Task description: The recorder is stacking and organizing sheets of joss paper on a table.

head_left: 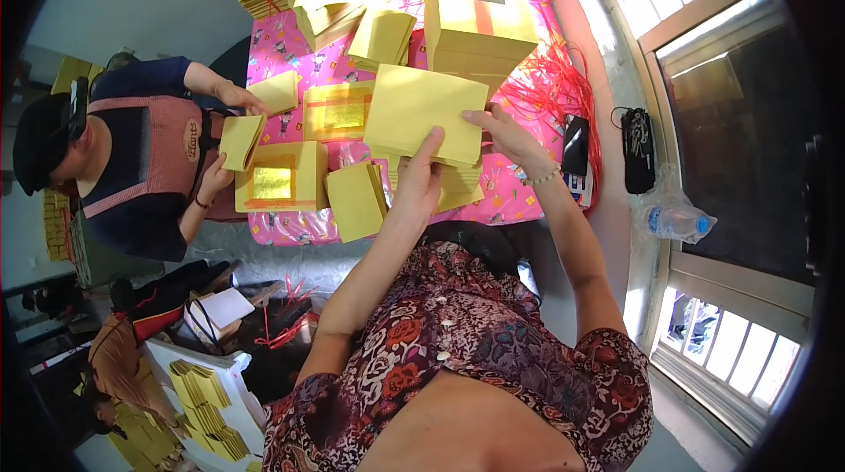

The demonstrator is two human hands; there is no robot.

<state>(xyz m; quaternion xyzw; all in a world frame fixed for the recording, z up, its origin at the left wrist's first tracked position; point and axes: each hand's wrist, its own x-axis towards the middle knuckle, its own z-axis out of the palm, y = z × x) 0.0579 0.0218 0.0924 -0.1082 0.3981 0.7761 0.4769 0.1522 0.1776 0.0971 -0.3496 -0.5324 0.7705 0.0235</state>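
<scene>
Pink patterned table [290, 40] by a bright window [704, 23], crowded with yellow paper. Left hand [419, 180] and right hand [503, 137] both pinching a yellow paper stack [414, 111] held above the tabletop. Beneath it, more sheets [356, 201]; behind, a tall bundle [480, 14] and red string [554, 80]. Opposite, a co-worker's hands [231, 124] folding sheets.

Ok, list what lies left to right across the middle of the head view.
Co-worker in a checked apron → yellow sheets in that person's hand → left hand → yellow paper stack held up → right hand → black phone → plastic bottle.
</scene>
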